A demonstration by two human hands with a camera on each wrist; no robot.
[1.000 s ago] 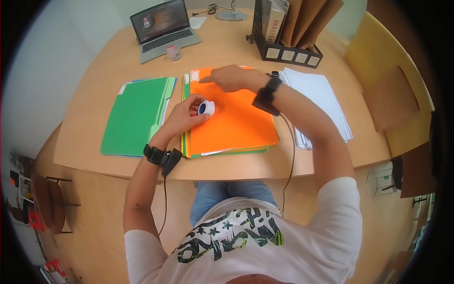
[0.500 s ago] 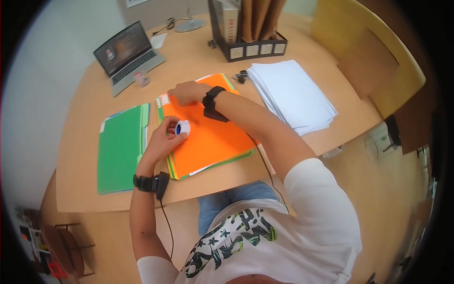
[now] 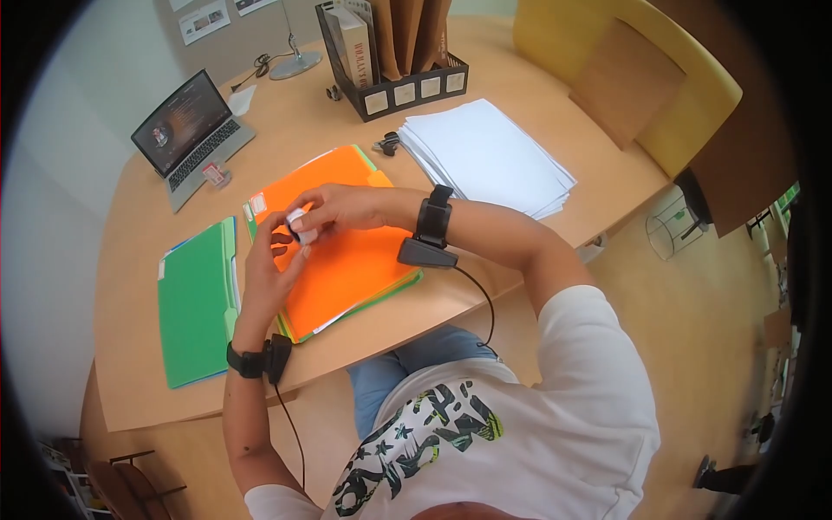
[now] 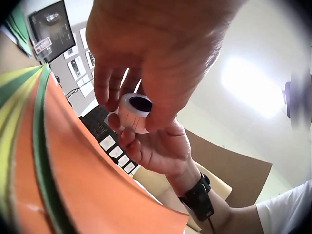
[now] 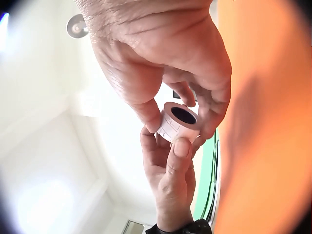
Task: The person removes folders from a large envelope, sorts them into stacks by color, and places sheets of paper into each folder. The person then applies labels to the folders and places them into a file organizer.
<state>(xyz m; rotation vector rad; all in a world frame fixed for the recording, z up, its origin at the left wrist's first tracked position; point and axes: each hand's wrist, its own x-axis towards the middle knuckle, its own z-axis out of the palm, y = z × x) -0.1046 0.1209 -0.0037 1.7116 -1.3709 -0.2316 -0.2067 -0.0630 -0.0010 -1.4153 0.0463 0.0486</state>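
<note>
A small roll of white sticker labels (image 3: 302, 232) with a dark core is held between both hands over the orange folder (image 3: 347, 290). My left hand (image 3: 269, 270) grips the roll from the near left side, thumb against its edge. From the far right my right hand (image 3: 351, 208) pinches it with thumb and fingers. In the right wrist view, thin lines divide the labels round the roll (image 5: 169, 127). A white label (image 3: 258, 204) sits at the orange folder's upper left corner. Beneath that folder lie yellow and green ones, their edges showing in the left wrist view.
Green folders (image 3: 198, 303) lie at the left. White paper sheets (image 3: 490, 156) are stacked at the right, beside black binder clips (image 3: 387, 144). Farther back stand a laptop (image 3: 195, 134), a black file rack (image 3: 403, 94) and a lamp base (image 3: 295, 66). A yellow chair (image 3: 702, 104) is at the right.
My right hand has moved from the orange folder's label corner to the roll and now pinches it alongside the left hand. The head view has turned to the right.
</note>
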